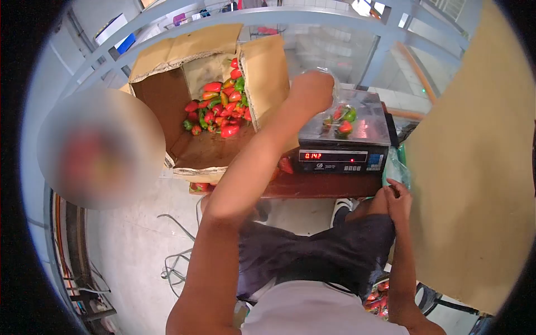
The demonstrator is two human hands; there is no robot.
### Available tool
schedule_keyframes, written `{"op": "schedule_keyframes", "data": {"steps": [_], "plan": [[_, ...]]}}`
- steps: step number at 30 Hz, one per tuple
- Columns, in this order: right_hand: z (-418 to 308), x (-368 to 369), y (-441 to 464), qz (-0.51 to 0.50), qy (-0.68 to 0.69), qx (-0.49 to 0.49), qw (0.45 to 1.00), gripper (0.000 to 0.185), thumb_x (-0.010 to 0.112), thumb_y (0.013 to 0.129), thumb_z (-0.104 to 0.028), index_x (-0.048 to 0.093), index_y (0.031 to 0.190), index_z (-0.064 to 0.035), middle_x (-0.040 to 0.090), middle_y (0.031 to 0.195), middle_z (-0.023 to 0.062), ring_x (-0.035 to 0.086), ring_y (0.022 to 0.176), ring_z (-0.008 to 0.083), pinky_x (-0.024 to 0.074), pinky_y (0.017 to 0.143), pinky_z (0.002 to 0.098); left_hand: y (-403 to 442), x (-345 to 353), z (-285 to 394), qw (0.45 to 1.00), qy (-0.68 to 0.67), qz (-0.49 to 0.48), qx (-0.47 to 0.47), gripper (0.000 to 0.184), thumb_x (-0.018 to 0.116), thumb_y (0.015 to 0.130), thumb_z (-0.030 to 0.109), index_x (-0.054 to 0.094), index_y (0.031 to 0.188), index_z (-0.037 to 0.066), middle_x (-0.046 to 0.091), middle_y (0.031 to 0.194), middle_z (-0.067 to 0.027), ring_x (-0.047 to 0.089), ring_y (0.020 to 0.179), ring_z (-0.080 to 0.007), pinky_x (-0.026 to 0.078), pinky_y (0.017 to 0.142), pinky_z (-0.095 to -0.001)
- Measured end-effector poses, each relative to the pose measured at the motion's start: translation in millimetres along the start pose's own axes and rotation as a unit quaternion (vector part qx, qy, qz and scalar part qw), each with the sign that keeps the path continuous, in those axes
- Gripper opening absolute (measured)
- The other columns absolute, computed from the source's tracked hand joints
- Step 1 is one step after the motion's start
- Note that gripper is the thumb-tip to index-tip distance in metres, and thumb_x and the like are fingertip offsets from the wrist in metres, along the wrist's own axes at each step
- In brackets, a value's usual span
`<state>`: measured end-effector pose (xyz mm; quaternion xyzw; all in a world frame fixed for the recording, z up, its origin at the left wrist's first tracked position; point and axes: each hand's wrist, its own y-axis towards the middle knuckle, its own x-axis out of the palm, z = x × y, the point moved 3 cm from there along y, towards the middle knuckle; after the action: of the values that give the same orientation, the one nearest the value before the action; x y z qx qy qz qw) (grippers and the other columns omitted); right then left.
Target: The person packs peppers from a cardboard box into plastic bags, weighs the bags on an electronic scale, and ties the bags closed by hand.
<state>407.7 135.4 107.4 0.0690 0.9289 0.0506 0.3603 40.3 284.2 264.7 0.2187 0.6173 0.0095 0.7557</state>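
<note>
Gripping clear bag of peppers on scale with left hand, fingers clenched, resting right hand by knee, fingers released, beside open box.

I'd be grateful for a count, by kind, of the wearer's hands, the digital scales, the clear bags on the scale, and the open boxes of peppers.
Hands (left hand, right hand): 2
Digital scale: 1
Clear bag on it: 1
Open cardboard box of peppers: 1
Total: 5
</note>
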Motion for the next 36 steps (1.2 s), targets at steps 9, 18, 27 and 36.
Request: {"op": "schedule_keyframes", "data": {"steps": [9,18,27,36], "plan": [[-0.4,-3.1,-4.5,0.011,0.005,-0.006,1.0,0.029,0.075,0.085,-0.013,0.072,0.113,-0.0041,0.071,0.109,0.0139,0.069,0.098,0.025,0.0525,0.089,0.0353,41.6,122.9,-3.5,0.99,0.08,-0.073,0.096,0.019,0.069,0.081,0.023,0.076,0.086,0.006,0.072,0.096,-0.0219,0.071,0.089,-0.035,0.057,0.074,-0.0447],[-3.3,-2.9,-1.6,0.016,0.053,0.001,0.998,0.029,0.076,0.085,-0.011,0.072,0.112,-0.0048,0.071,0.109,0.0135,0.068,0.098,0.0231,0.0521,0.09,0.0334,-1.5,2.6,13.0,0.995,-0.083,-0.046,0.011,0.021,0.072,0.08,0.02,0.075,0.088,0.002,0.071,0.089,-0.0218,0.068,0.088,-0.0427,0.055,0.081,-0.048],[-4.7,-3.3,-1.8,0.02,0.066,0.004,0.998,0.029,0.075,0.084,-0.01,0.072,0.113,-0.0062,0.071,0.112,0.0127,0.068,0.102,0.0224,0.052,0.092,0.0334,-34.5,-43.6,59.6,0.968,0.166,0.123,0.14,0.081,0.082,0.073,0.023,0.047,0.146,0.025,0.038,0.151,-0.0213,0.059,0.111,-0.0502,0.053,0.09,-0.054],[-32.8,-5.9,-0.8,0.084,-0.05,-0.12,0.988,0.07,0.084,0.074,-0.016,0.056,0.137,-0.0069,0.058,0.138,0.015,0.053,0.128,0.031,0.0406,0.109,0.0393,14.3,-10.6,48.9,0.983,0.12,-0.109,0.084,0.03,0.065,0.076,0.002,0.071,0.103,0.011,0.068,0.105,-0.0204,0.068,0.087,-0.0393,0.058,0.076,-0.0467]]}}
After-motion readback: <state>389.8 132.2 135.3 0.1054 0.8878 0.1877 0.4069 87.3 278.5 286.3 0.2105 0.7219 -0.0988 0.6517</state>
